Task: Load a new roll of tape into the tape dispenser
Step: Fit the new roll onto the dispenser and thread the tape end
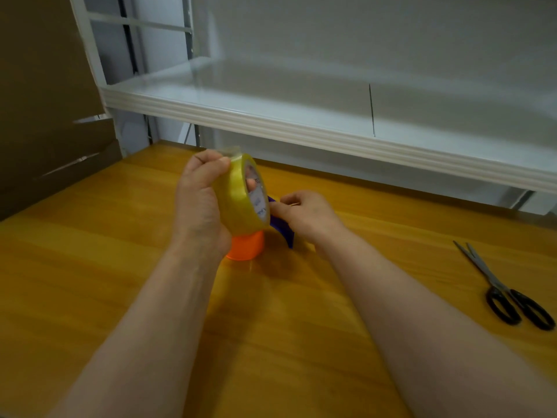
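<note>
A yellowish clear tape roll (238,197) is held upright above the wooden table (90,267). My left hand (202,200) grips it from the left, thumb and fingers pinching its top edge, where a loose tape end sticks up. Right behind the roll my right hand (304,215) holds the purple part of the tape dispenser (281,226). An orange part (247,245) shows just under the roll, resting on the table. The rest of the dispenser is hidden by the roll and hands.
Black-handled scissors (509,291) lie at the right on the table. A white shelf (331,128) overhangs the table's far edge. Brown cardboard (45,101) stands at the left.
</note>
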### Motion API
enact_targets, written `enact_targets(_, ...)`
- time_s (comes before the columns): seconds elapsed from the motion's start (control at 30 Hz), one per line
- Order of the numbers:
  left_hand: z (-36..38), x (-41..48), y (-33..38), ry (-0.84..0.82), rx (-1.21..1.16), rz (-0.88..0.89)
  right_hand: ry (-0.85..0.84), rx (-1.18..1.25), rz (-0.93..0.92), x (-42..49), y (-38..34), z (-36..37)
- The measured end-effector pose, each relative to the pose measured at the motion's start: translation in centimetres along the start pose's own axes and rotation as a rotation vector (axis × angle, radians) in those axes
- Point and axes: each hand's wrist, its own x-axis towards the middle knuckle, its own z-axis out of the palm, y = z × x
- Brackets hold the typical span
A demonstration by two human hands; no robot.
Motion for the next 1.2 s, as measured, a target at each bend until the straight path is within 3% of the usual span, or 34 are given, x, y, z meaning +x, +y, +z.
enact_targets(0.17, 0.1, 0.0, -0.2, 0.008, -0.020, -0.007, -0.101, -0.185, 0.086, 1.7, -0.7, 1.1)
enact_targets(0.37, 0.0, 0.1, -0.2, 0.019, -0.028, -0.021, -0.077, -0.262, 0.147, 2.1, -1.2, 0.7)
enact_targets(0.73, 0.9, -0.8, -0.8, -0.110, -0.052, -0.112, -0.086, 0.201, 0.292, -1.7, 2.1, -4.7)
enact_targets(0.83, 1.1, -0.9, -0.9, -0.131, -0.096, -0.171, 0.007, 0.415, 0.329, -3.5, 2.9, -5.9)
enact_targets(0.93, 1.3, -1.2, -1.3, -0.147, -0.066, -0.188, 0.109, 0.532, 0.237, -5.5, 3.1, -6.7)
enact_targets(1.2, 1.9, -1.7, -2.9, -0.186, 0.034, -0.189, 0.500, 0.453, -0.094, -8.7, 4.6, -5.1)
